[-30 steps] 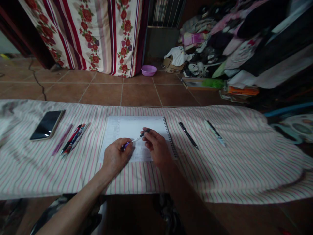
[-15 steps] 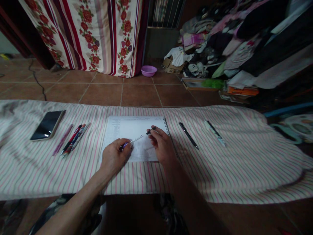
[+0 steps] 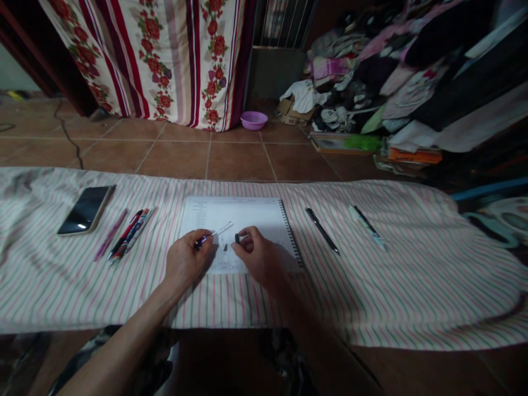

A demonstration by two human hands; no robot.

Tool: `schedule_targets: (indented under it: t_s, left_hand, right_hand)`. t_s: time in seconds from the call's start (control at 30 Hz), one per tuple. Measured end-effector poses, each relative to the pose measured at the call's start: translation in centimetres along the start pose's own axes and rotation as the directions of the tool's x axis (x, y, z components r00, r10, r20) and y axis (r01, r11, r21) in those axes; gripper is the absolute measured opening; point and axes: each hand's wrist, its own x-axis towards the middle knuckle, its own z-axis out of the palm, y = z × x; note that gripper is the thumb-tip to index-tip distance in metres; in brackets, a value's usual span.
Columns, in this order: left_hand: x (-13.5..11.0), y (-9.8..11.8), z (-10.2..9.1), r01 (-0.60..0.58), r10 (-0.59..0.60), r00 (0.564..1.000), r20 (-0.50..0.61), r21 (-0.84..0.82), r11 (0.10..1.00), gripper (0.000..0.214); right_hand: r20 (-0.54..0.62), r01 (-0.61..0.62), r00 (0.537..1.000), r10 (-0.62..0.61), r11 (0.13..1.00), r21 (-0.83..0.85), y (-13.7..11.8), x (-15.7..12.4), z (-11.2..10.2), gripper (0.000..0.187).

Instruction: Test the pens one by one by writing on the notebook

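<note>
My left hand (image 3: 185, 261) is closed on a pen with a blue grip (image 3: 210, 236), its thin white end pointing up and right over a spiral notebook (image 3: 256, 217). My right hand (image 3: 256, 257) pinches a small dark pen piece (image 3: 238, 238) just right of it. Between the two hands a tiny part (image 3: 225, 247) lies on the page. Both hands rest on the notebook's near edge, on a striped cloth (image 3: 412, 275).
On the cloth to the left lie a phone (image 3: 85, 209) and several pens (image 3: 127, 234). Right of the notebook lie a black pen (image 3: 322, 230) and a white pen (image 3: 367, 226). Beyond are tiled floor, a purple bowl (image 3: 253, 119), a floral curtain and piled clothes.
My right hand pulled the dark end piece off the pen, first away to the right, then back down near my left hand. The pen now shows a bare thin end.
</note>
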Motion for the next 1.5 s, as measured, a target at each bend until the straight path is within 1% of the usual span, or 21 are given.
schedule_targets:
  t_s: [0.07,0.17,0.27,0.4,0.53,0.63,0.7,0.77,0.8,0.87,0.97,1.03,1.07,1.1,1.13,1.2,1.23,1.3,1.37,1.43,1.5]
  left_hand:
    - [0.0,0.1,0.0,0.012,-0.012,1.0,0.009,0.01,1.0,0.028]
    - [0.0,0.2,0.0,0.012,-0.012,1.0,0.008,0.01,1.0,0.028]
    - [0.0,0.3,0.1,0.003,-0.003,1.0,0.003,0.018,1.0,0.027]
    - [0.0,0.4,0.2,-0.003,0.002,1.0,0.026,0.04,0.999,0.028]
    - [-0.1,0.6,0.4,0.004,-0.006,0.999,0.053,0.038,0.999,0.028]
    - [-0.1,0.8,0.5,0.02,-0.022,0.998,0.064,0.033,0.999,0.028]
    - [-0.1,0.9,0.5,0.028,-0.031,0.997,0.075,0.039,0.999,0.028]
    - [-0.1,1.0,0.5,0.035,-0.038,0.996,0.082,0.049,0.998,0.028]
    - [-0.1,1.1,0.5,0.028,-0.032,0.996,0.082,0.056,0.998,0.028]
    - [-0.1,1.3,0.5,-0.003,-0.003,0.997,0.083,0.074,0.997,0.028]
    - [-0.3,1.5,0.5,-0.054,0.045,0.995,0.092,0.096,0.994,0.029]
    - [-0.4,1.7,0.6,-0.068,0.058,0.994,0.096,0.106,0.992,0.029]
    - [-0.4,1.8,0.7,-0.074,0.064,0.993,0.095,0.11,0.991,0.028]
    - [-0.4,1.8,0.7,-0.076,0.066,0.994,0.091,0.11,0.991,0.028]
    - [-0.4,1.8,0.8,-0.073,0.064,0.994,0.086,0.105,0.992,0.027]
    - [-0.3,1.9,1.0,-0.052,0.047,0.997,0.066,0.079,0.996,0.026]
    - [-0.3,1.9,1.0,-0.041,0.037,0.998,0.053,0.06,0.997,0.026]
    - [-0.3,2.1,1.2,-0.028,0.027,0.999,0.03,0.021,0.999,0.025]
    - [-0.3,2.2,1.4,-0.036,0.036,0.999,0.016,-0.011,0.999,0.025]
    - [-0.4,2.5,1.6,-0.052,0.052,0.998,0.016,-0.036,0.998,0.026]
    - [-0.4,2.8,1.7,-0.06,0.061,0.998,0.021,-0.051,0.997,0.026]
  right_hand:
    - [0.009,0.052,0.999,-0.051,0.99,-0.131,-0.4,-0.4,0.4,0.018]
    - [0.007,0.13,0.991,-0.134,0.946,-0.298,-0.6,-0.8,0.9,0.016]
    - [0.019,0.178,0.983,-0.184,0.912,-0.369,-0.4,-0.9,1.2,0.016]
    - [0.042,0.193,0.981,-0.19,0.911,-0.365,-0.3,-1.0,1.2,0.019]
    - [0.055,0.206,0.978,-0.199,0.924,-0.324,-0.4,-0.9,1.0,0.024]
    - [0.052,0.192,0.981,-0.185,0.943,-0.271,-0.4,-0.8,0.7,0.02]
    - [0.032,0.16,0.987,-0.157,0.959,-0.235,-0.4,-0.7,0.5,0.016]
    - [-0.019,0.134,0.99,-0.141,0.97,-0.204,-0.3,-0.5,0.3,0.015]
    - [-0.054,0.141,0.987,-0.154,0.971,-0.192,-0.2,-0.4,0.2,0.016]
    - [-0.121,0.206,0.966,-0.23,0.96,-0.189,-0.1,-0.2,0.0,0.017]
    - [-0.195,0.317,0.908,-0.37,0.913,-0.257,0.0,0.0,-0.3,0.018]
    - [-0.227,0.352,0.879,-0.42,0.891,-0.285,-0.1,0.0,-0.6,0.018]
    - [-0.253,0.352,0.871,-0.42,0.895,-0.274,-0.2,0.1,-0.7,0.019]
    - [-0.293,0.337,0.869,-0.399,0.91,-0.24,-0.2,0.1,-0.9,0.019]
    - [-0.338,0.305,0.873,-0.351,0.934,-0.185,-0.2,0.2,-1.1,0.018]
    - [-0.396,0.196,0.9,-0.184,0.981,-0.011,-0.1,0.4,-1.4,0.019]
    - [-0.38,0.133,0.921,-0.091,0.988,0.085,0.0,0.5,-1.5,0.019]
    - [-0.266,0.032,0.963,0.032,0.972,0.234,0.4,0.8,-1.5,0.019]
    - [-0.141,-0.016,0.988,0.066,0.945,0.327,0.6,0.9,-1.2,0.019]
    - [-0.044,-0.074,0.994,0.104,0.888,0.453,0.5,0.8,-0.9,0.02]
    - [0.08,-0.189,0.981,0.175,0.805,0.563,0.0,0.5,-0.6,0.021]
